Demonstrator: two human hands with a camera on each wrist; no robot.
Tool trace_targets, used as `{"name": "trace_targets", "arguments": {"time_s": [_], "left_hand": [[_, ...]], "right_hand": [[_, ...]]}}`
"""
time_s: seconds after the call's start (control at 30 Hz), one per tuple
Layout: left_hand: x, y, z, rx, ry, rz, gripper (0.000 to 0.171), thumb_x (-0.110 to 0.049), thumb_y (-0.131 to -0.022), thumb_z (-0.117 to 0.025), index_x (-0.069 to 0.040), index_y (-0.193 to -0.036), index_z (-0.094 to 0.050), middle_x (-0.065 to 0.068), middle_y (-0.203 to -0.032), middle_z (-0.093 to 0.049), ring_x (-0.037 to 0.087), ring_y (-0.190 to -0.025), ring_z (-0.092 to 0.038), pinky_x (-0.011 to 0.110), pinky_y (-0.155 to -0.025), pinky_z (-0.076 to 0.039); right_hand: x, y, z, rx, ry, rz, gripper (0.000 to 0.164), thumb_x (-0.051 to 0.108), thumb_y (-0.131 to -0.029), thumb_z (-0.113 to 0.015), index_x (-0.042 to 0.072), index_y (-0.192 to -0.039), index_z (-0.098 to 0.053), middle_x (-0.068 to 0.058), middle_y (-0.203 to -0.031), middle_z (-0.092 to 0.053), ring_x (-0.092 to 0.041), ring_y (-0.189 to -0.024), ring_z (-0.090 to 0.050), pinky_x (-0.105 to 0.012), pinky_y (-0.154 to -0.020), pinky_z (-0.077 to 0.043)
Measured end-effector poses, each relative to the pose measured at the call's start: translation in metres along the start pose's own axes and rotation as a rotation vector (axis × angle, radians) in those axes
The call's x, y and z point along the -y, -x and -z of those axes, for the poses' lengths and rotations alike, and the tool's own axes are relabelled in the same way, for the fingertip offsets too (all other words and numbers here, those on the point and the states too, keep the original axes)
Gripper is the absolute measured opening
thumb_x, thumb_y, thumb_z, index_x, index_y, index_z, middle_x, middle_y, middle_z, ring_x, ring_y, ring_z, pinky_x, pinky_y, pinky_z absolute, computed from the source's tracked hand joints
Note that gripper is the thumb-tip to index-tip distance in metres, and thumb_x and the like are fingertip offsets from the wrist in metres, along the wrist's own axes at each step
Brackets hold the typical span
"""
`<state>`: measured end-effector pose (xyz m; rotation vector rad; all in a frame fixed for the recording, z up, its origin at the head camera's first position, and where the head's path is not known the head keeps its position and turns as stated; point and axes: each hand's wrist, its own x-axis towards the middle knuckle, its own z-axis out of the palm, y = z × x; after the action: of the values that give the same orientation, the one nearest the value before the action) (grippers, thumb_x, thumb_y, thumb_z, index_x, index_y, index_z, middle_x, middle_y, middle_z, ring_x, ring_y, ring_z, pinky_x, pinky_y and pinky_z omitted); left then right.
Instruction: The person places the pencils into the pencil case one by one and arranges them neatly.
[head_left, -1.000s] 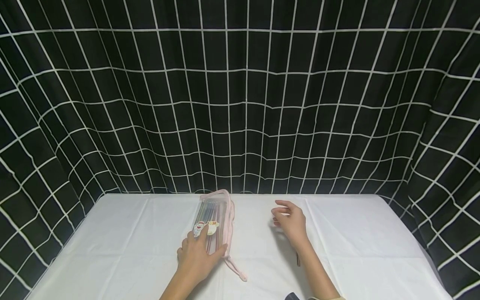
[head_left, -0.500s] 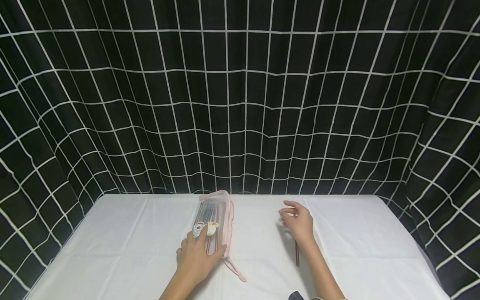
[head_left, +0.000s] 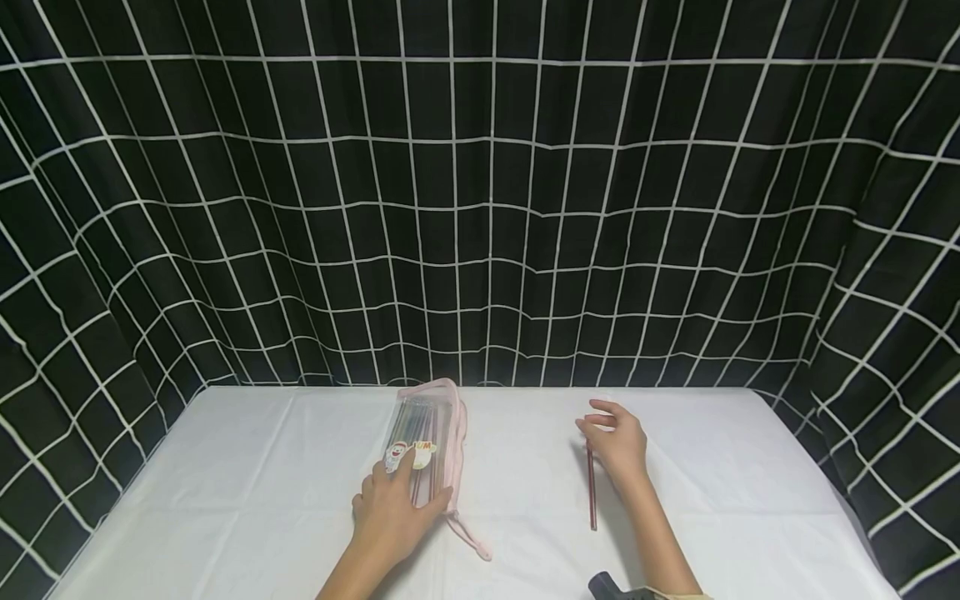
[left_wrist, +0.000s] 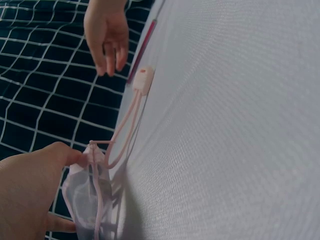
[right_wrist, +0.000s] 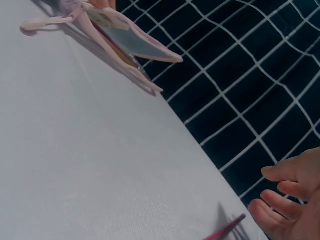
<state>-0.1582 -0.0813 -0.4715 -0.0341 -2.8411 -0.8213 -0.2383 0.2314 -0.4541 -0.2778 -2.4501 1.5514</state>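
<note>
A clear pencil case [head_left: 442, 433] with pink trim, stickers and several thin pencils inside lies left of centre on the white table. My left hand [head_left: 393, 508] holds its near end, thumb on the right edge and fingers across the top and left side. To the right, my right hand [head_left: 618, 442] hovers over the table with loosely bent fingers and nothing in them. A slim red pencil [head_left: 592, 492] lies on the cloth beside that hand, pointing away from the body. In the left wrist view, a gap shows between the right hand [left_wrist: 107, 42] and the pencil [left_wrist: 142, 52].
The pink strap [head_left: 470, 537] of the case trails toward the near side. A black curtain [head_left: 491, 208] with white grid lines rises behind the table [head_left: 262, 517] and on both sides. A dark wrist device [head_left: 607, 586] sits by the right forearm.
My right hand has moved to the right, uncovering more of the red pencil, which stays on the table. My left hand and the pencil case have hardly moved.
</note>
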Motion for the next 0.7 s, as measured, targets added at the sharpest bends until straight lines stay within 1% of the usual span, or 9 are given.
{"name": "trace_targets", "arguments": {"time_s": [0.1, 0.2, 0.3, 0.43, 0.63, 0.7], "left_hand": [[0.000, 0.000, 0.000, 0.002, 0.001, -0.001, 0.084, -0.059, -0.090, -0.072, -0.004, -0.150, -0.054, 0.037, -0.128, -0.055, 0.053, -0.114, -0.059, 0.068, -0.087, -0.046], [0.000, 0.000, -0.001, 0.002, -0.004, 0.004, 0.083, -0.059, -0.090, -0.072, -0.004, -0.150, -0.055, 0.037, -0.128, -0.056, 0.052, -0.114, -0.059, 0.067, -0.087, -0.046], [0.001, 0.000, -0.002, -0.001, -0.008, 0.006, 0.083, -0.059, -0.089, -0.072, -0.004, -0.150, -0.055, 0.036, -0.127, -0.056, 0.052, -0.113, -0.059, 0.066, -0.087, -0.046], [0.002, -0.001, -0.004, -0.003, -0.009, 0.006, 0.083, -0.059, -0.089, -0.072, -0.004, -0.149, -0.056, 0.036, -0.127, -0.057, 0.051, -0.112, -0.059, 0.066, -0.086, -0.046], [0.002, -0.001, -0.004, -0.004, -0.009, 0.003, 0.083, -0.059, -0.089, -0.072, -0.004, -0.149, -0.056, 0.037, -0.127, -0.057, 0.052, -0.112, -0.059, 0.067, -0.086, -0.046], [0.002, -0.001, -0.004, -0.005, -0.008, 0.003, 0.083, -0.059, -0.089, -0.072, -0.004, -0.149, -0.056, 0.037, -0.127, -0.057, 0.052, -0.112, -0.059, 0.067, -0.086, -0.046]], "right_hand": [[-0.002, 0.000, 0.003, 0.003, 0.010, -0.001, 0.049, 0.005, -0.094, -0.074, -0.009, -0.139, -0.059, -0.032, -0.120, -0.071, -0.032, -0.085, -0.079, -0.017, -0.065, -0.057], [-0.003, 0.000, 0.005, 0.009, 0.004, -0.006, 0.050, 0.004, -0.093, -0.073, -0.011, -0.138, -0.059, -0.033, -0.119, -0.071, -0.035, -0.088, -0.079, -0.021, -0.068, -0.060], [-0.005, -0.001, 0.005, 0.014, -0.002, -0.019, 0.051, 0.003, -0.093, -0.073, -0.012, -0.139, -0.057, -0.034, -0.118, -0.070, -0.033, -0.086, -0.079, -0.025, -0.070, -0.062], [-0.008, -0.001, 0.005, 0.023, -0.013, -0.045, 0.053, 0.001, -0.091, -0.073, -0.014, -0.139, -0.056, -0.036, -0.118, -0.068, -0.027, -0.083, -0.078, -0.024, -0.070, -0.061], [-0.013, -0.001, 0.005, 0.040, 0.000, -0.067, 0.053, -0.001, -0.089, -0.076, -0.016, -0.136, -0.057, -0.039, -0.120, -0.067, -0.028, -0.081, -0.078, -0.024, -0.069, -0.061], [-0.015, -0.002, 0.005, 0.046, 0.007, -0.070, 0.053, -0.002, -0.088, -0.077, -0.016, -0.135, -0.057, -0.038, -0.118, -0.068, -0.026, -0.079, -0.078, -0.024, -0.068, -0.061]]}}
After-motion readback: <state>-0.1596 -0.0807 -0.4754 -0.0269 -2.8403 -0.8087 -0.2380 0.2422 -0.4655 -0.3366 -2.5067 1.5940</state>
